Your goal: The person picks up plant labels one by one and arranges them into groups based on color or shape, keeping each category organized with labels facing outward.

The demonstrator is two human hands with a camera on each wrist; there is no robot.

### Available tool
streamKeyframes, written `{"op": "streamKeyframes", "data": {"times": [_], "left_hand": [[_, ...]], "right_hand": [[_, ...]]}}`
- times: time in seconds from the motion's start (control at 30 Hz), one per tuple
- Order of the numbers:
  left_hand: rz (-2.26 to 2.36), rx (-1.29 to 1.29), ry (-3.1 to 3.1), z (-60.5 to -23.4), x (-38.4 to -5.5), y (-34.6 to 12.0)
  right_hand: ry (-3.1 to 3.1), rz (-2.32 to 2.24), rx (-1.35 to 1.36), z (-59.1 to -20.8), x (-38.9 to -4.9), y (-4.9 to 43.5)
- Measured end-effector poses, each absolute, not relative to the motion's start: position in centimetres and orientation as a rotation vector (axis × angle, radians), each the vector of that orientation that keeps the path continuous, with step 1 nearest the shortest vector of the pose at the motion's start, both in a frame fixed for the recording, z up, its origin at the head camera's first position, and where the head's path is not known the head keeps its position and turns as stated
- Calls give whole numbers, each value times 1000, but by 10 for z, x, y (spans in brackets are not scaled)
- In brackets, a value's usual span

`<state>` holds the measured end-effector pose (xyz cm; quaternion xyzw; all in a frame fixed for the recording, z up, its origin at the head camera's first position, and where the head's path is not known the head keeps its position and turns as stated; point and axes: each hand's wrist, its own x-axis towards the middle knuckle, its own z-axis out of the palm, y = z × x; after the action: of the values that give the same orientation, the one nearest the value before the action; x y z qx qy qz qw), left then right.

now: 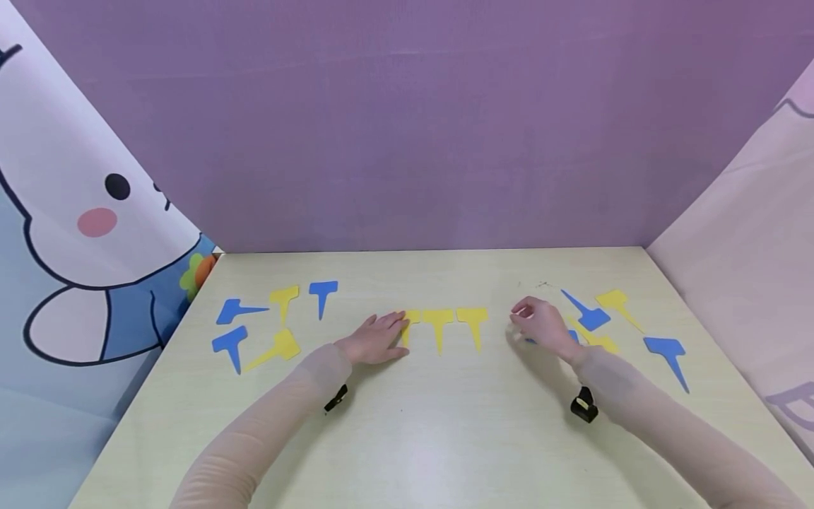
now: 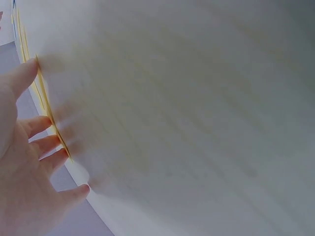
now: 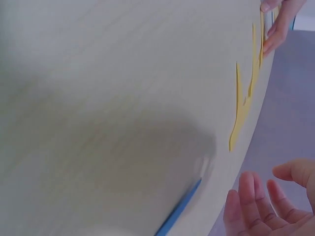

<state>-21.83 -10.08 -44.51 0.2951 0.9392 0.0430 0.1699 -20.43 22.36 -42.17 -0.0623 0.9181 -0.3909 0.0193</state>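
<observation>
Three yellow T-shaped plant labels stand side by side in a row, stems toward me, in the middle of the table. My left hand [image 1: 375, 339] lies with spread fingers over the leftmost yellow label [image 1: 413, 317], its fingertips touching it in the left wrist view. Beside that are the middle label [image 1: 439, 318] and the right one [image 1: 473, 318]. My right hand [image 1: 540, 325] is raised right of the row, fingers loosely bent and holding nothing. Below it lies a blue label [image 3: 178, 211], partly hidden by the hand in the head view.
Around my right hand lie more labels, among them a blue one [image 1: 593, 318], a yellow one [image 1: 598, 339] and another blue one [image 1: 665, 348]. On the left are several scattered blue labels [image 1: 230, 311] and yellow labels [image 1: 286, 344]. A purple backdrop [image 1: 432, 141] rises behind the table.
</observation>
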Motion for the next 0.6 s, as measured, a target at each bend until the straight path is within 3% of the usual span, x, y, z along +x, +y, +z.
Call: {"op": "streamKeyframes", "data": {"times": [0.6], "left_hand": [[111, 836, 2669, -444, -218, -98]], "right_hand": [[2912, -1125, -129, -404, -211, 283]]}}
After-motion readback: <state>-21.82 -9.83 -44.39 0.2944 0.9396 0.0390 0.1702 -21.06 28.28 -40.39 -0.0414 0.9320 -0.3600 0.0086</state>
